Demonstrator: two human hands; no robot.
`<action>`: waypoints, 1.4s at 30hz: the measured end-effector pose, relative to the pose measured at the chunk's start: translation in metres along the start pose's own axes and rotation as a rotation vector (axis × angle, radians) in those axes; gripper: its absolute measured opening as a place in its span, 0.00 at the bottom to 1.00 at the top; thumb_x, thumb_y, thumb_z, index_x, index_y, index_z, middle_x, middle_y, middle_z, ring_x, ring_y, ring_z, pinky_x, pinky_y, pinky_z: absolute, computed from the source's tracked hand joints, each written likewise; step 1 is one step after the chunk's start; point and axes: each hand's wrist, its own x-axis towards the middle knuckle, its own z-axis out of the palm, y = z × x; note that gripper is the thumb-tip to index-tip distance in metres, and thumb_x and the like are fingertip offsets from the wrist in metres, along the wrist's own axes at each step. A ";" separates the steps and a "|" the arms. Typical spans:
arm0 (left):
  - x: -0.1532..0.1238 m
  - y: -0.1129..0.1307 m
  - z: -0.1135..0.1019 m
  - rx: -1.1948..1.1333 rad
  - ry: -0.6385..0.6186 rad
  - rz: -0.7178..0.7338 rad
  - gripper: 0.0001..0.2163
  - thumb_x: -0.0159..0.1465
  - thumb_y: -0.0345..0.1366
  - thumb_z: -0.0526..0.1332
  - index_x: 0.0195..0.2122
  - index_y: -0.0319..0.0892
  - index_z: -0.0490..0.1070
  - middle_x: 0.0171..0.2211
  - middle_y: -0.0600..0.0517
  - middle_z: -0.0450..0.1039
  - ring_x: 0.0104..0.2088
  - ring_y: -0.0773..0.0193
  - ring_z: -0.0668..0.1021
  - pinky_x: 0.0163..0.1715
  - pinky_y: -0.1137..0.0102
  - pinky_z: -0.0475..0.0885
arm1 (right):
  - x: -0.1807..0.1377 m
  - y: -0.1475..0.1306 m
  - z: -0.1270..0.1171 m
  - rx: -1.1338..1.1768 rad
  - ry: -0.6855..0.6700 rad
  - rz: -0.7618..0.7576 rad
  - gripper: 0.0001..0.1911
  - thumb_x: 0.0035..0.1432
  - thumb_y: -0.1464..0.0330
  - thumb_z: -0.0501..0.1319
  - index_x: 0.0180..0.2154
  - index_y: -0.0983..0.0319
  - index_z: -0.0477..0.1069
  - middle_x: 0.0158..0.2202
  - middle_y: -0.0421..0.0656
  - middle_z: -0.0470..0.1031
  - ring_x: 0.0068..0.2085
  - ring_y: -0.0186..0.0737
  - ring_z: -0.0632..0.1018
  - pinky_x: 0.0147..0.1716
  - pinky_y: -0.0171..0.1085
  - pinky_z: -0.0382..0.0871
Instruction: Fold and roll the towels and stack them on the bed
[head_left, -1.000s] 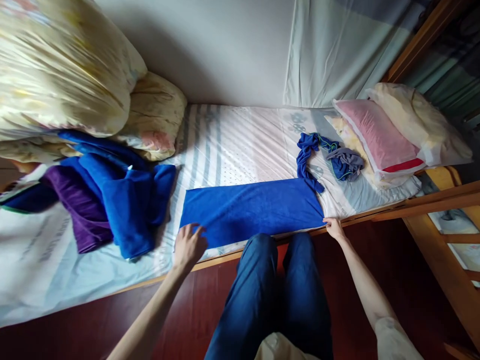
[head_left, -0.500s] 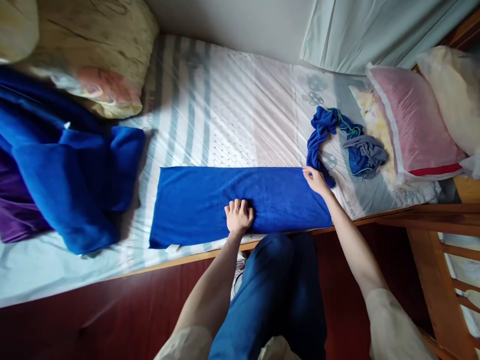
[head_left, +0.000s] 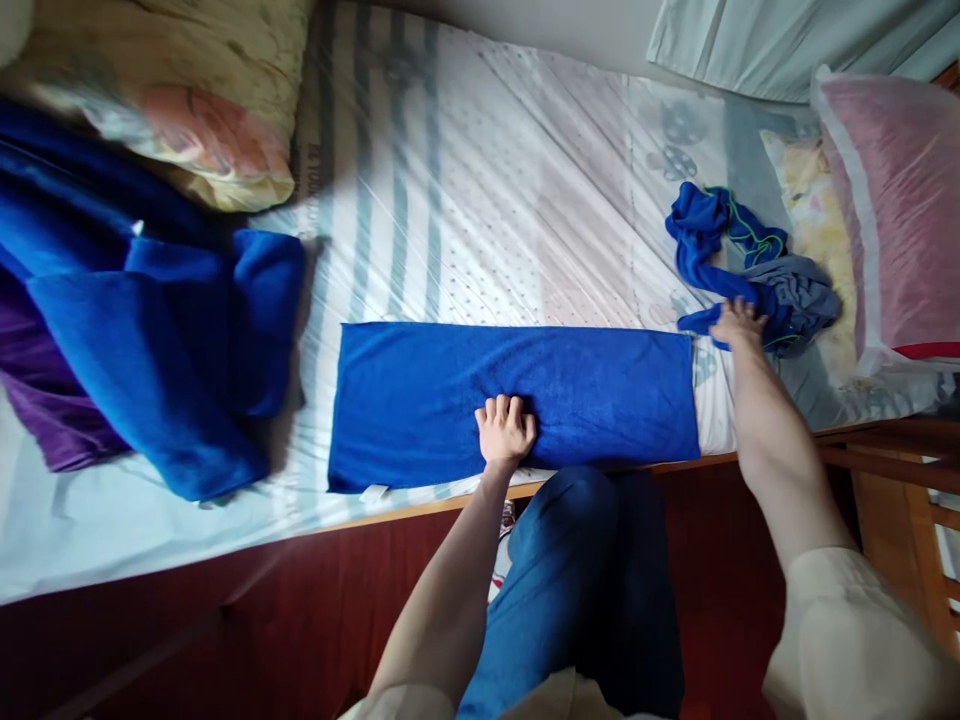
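A blue towel (head_left: 600, 390) lies folded into a long flat strip along the bed's near edge. My left hand (head_left: 506, 432) presses on its middle, fingers bent into the fabric, and creases run out from them. To the right, beyond the towel's short end, my right hand (head_left: 739, 322) is spread over a crumpled heap of cloth, touching a blue piece (head_left: 699, 262) with bright green trim. A grey cloth (head_left: 806, 290) is bunched up in the same heap. Whether the right fingertips grip any fabric cannot be seen.
More blue fabric (head_left: 172, 340) lies rumpled at the left, over a purple cloth (head_left: 64, 410). A yellow patterned pillow (head_left: 217, 120) is at the upper left, a pink pillow (head_left: 900, 200) at the right. A wooden rail (head_left: 892, 440) borders the bed's right end.
My right hand has left the towel's far right corner and moved right onto the crumpled cloths, its fingers now spread. My left hand stays on the towel. The view has shifted somewhat.
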 end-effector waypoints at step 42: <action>0.003 0.000 -0.002 -0.053 -0.077 -0.039 0.10 0.65 0.35 0.57 0.42 0.40 0.75 0.45 0.37 0.74 0.50 0.39 0.72 0.50 0.49 0.62 | -0.248 -0.154 0.130 0.439 0.111 -0.937 0.30 0.74 0.64 0.49 0.73 0.58 0.60 0.77 0.45 0.56 0.77 0.50 0.55 0.77 0.54 0.47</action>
